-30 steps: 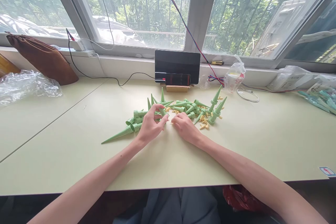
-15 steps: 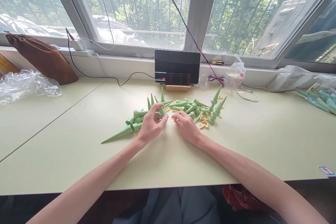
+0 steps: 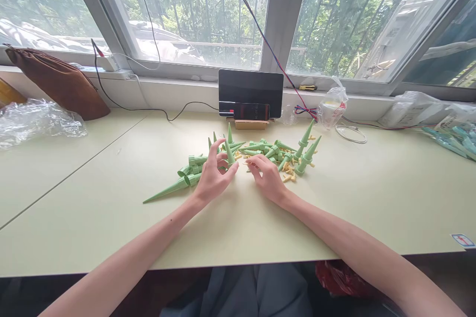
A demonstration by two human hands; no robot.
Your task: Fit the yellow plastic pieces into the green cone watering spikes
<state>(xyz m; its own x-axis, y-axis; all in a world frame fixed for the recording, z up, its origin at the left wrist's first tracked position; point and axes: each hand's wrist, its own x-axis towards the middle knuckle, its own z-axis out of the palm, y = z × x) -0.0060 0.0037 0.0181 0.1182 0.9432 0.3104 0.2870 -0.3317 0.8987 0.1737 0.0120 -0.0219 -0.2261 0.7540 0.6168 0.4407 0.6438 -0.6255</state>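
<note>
A green plant watering spike stands point up in my left hand. Its lower end is closed between thumb and fingers, while the index finger reaches up along the cone. Just to the right, my right hand pinches a small pale yellow piece, probably a valve, mostly covered by the fingertips. A small gap separates the hands. Left of my left hand lie more green spikes with ribbed collars. Beyond my right hand is a heap of green spikes, with loose yellow valves beside it.
Two spikes fitted with yellow valves stand upright at the right of the heap. Behind, a phone leans against a dark tablet on a cardboard stand. Plastic bags and a brown pouch are at the left.
My left index finger has risen and straightened, showing more of the spike. My right hand has shifted very slightly right, its fingers still pinched on the yellow piece.
</note>
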